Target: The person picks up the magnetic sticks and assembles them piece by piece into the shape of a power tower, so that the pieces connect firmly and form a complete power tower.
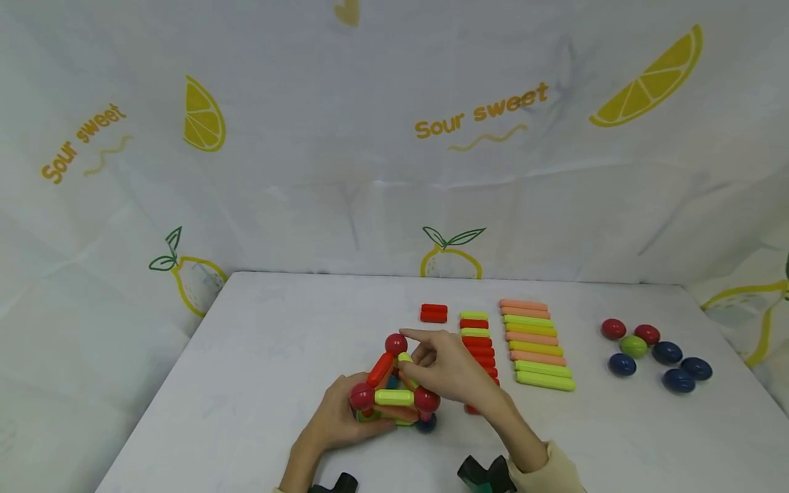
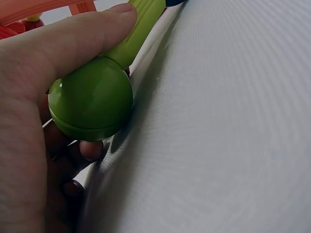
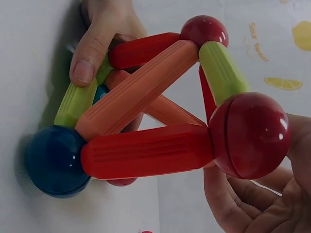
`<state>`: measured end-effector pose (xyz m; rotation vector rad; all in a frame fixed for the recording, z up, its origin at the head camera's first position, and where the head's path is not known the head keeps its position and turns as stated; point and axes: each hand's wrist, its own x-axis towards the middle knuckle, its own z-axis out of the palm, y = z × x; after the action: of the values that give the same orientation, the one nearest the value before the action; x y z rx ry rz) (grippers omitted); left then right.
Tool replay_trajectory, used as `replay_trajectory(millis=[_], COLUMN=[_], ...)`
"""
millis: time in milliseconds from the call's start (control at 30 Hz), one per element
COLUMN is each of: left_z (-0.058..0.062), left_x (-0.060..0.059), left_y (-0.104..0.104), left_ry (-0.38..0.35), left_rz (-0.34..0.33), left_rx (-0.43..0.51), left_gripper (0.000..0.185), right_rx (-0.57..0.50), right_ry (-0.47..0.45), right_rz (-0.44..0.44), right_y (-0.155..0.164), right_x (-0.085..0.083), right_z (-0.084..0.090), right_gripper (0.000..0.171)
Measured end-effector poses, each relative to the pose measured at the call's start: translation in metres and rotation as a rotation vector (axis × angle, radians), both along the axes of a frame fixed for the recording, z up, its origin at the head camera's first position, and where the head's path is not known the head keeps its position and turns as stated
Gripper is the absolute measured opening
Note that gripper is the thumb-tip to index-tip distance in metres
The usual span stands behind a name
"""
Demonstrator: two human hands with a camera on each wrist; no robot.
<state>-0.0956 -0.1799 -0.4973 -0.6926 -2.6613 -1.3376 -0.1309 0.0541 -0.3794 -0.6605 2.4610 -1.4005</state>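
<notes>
A frame of magnetic building rods and balls [image 1: 394, 397] stands over the white table, held between both hands. My left hand [image 1: 345, 414] grips its lower left side. In the left wrist view the thumb presses a yellow-green rod [image 2: 127, 48] joined to a green ball [image 2: 91, 99]. My right hand [image 1: 446, 366] holds the frame's upper right side, fingers bent, index finger reaching the far red ball [image 1: 396, 344]. In the right wrist view its fingers are beside and behind a red ball [image 3: 250, 136]. A blue ball [image 3: 57, 161] forms a low corner, joined to a red rod [image 3: 146, 151].
Behind the right hand lies a column of short red and yellow-green rods [image 1: 474, 333], partly covered. Two red rods [image 1: 434, 313] lie farther back. Longer orange, yellow and green rods [image 1: 536, 348] line up to the right. Loose balls [image 1: 633, 346], red, green and blue, lie far right.
</notes>
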Motion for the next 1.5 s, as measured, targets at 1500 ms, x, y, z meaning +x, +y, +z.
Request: replay_trajectory(millis=[1500], left_z=[0.007], left_x=[-0.008], left_y=[0.024], left_ry=[-0.071], left_rz=[-0.06], left_rx=[-0.15], left_gripper=[0.062], right_rx=[0.395], right_ry=[0.227], right_rz=[-0.273], right_y=[0.006], right_x=[-0.049], right_z=[-0.054], right_gripper=[0.033])
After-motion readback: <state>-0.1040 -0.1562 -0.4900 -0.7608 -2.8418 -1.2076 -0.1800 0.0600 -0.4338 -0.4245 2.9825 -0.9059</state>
